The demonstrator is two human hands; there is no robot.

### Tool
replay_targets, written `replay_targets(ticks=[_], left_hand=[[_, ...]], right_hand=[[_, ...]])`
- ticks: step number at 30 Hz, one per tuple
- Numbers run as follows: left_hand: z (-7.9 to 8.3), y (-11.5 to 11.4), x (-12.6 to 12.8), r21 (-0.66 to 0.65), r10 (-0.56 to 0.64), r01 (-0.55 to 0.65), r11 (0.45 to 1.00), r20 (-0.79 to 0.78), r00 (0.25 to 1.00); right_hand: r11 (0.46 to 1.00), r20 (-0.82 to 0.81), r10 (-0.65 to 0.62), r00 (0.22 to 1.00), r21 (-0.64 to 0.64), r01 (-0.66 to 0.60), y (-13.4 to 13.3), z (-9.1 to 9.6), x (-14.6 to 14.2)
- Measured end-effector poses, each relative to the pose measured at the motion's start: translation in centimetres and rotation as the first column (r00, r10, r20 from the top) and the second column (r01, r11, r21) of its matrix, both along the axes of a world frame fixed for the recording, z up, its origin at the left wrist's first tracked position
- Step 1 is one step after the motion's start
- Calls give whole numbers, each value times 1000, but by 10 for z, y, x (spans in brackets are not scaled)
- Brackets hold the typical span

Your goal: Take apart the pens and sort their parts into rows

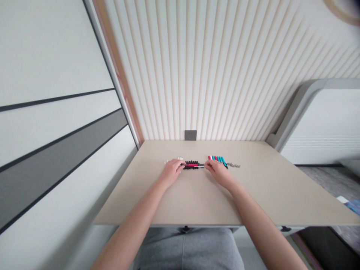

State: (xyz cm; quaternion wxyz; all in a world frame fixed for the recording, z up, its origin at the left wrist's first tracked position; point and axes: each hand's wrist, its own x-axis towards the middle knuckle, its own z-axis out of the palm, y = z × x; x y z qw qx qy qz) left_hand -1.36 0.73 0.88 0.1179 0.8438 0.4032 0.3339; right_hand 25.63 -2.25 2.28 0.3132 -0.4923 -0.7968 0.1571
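My left hand [171,171] is closed on the dark end of a pink pen [191,165], which lies level just above the table. From the pen's right end runs a thin, light rod that looks like a pen refill [201,166]. The fingertips of my right hand [221,173] pinch its far end; the exact contact is hidden by the fingers. Behind the pen, rows of small black pieces [191,162] stand on the table. Pink, white and teal pen barrels [218,158] lie side by side just beyond my right hand.
Small grey coil-like pieces [234,165] lie to the right of the barrels. White or clear small parts [180,158] sit behind my left hand, partly covered by it. The beige table [194,202] meets a ribbed wall with a dark socket [190,135]. A white cabinet borders the left.
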Motion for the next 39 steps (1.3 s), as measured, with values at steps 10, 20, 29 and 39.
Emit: replay_targets(ticks=[10, 20, 29, 39], left_hand=[[4, 0, -2, -6, 50, -50, 999, -38, 998], [5, -2, -1, -28, 39, -40, 999, -22, 999], [6, -2, -1, -30, 39, -40, 999, -38, 999], [0, -2, 2, -31, -74, 73, 997, -37, 997]], right_hand=[[997, 49, -77, 996, -17, 78, 3, -2, 5], [996, 87, -89, 992, 1, 89, 1, -1, 3], [994, 90, -107, 990, 2, 107, 3, -2, 4], [995, -80, 72, 994, 68, -66, 2, -13, -12]])
